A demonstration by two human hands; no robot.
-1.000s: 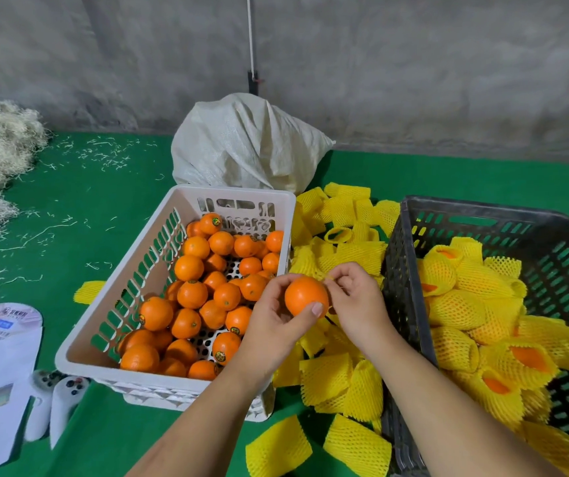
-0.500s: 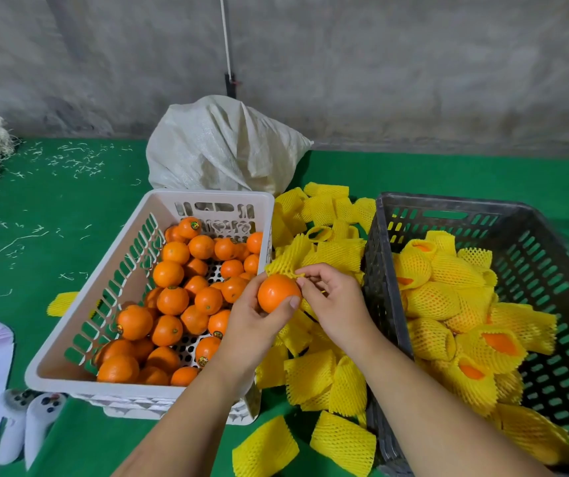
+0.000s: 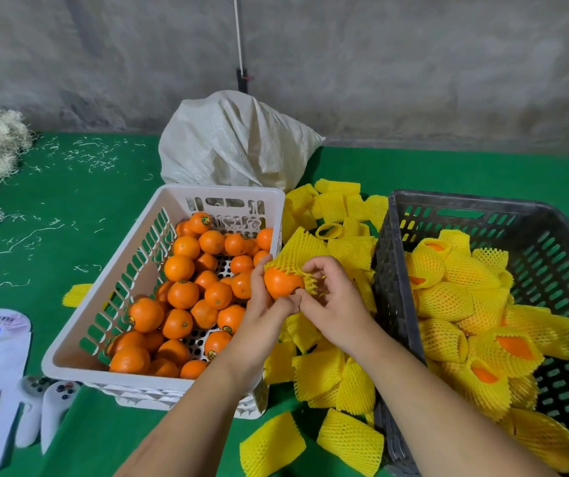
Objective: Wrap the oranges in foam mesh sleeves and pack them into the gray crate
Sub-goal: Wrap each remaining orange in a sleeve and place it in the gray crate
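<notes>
Left hand cups one orange, fingers curled round its left and lower side. Right hand pinches the torn edge of a yellow foam mesh sleeve, which sits over the far side of the fruit and stands up beyond both hands; the near face of the orange is bare.

Handling, judged: orange firm, round, smooth-skinned, so liable to roll; best held across its middle in the palm. Sleeve looks very light, soft and stretchy, with mesh strands that tear easily; take it at the rim with fingertips, spread, and draw it toward the wrist.

Gray crate lies just right of the right hand, partly filled with wrapped fruit. White basket of loose oranges sits left of the left hand.
</notes>
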